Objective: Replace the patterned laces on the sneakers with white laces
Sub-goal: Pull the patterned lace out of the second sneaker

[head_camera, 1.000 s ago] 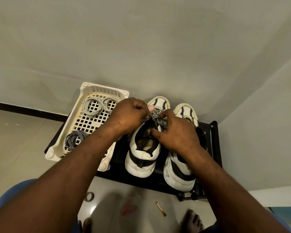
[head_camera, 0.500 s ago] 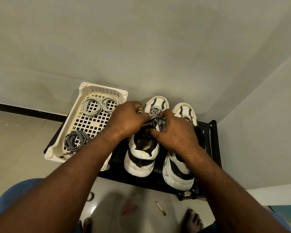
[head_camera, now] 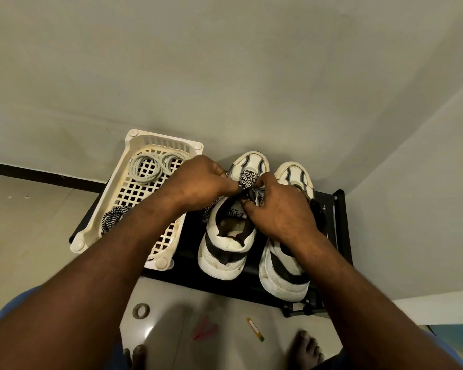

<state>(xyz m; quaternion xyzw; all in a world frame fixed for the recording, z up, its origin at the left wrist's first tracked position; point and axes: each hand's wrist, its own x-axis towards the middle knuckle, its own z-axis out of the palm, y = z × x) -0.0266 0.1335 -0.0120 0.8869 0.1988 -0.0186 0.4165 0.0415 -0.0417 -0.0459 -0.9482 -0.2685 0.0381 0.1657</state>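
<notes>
- Evidently early on: the cream plastic lattice basket (head_camera: 106, 194) holds two unused coiled white rope laces (head_camera: 145, 166) at its far end. One removed black-and-white patterned lace (head_camera: 112, 217) lies at its near end.
- Just right of the basket, the left hand (head_camera: 198, 182) pinches the threaded zigzag lace (head_camera: 247, 177) with curled fingers.
- Farther right of the basket, the right hand (head_camera: 281, 212) grips that lace over the white-and-black left sneaker (head_camera: 225, 247), which is probably half unlaced.
- Farthest from the basket, the right sneaker (head_camera: 284, 279) has its lacing hidden.

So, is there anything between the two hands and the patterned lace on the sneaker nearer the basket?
Nothing visible stands between them. The left hand pinches the patterned lace directly, and the right hand grips the sneaker right beside that lace, touching it.
</notes>
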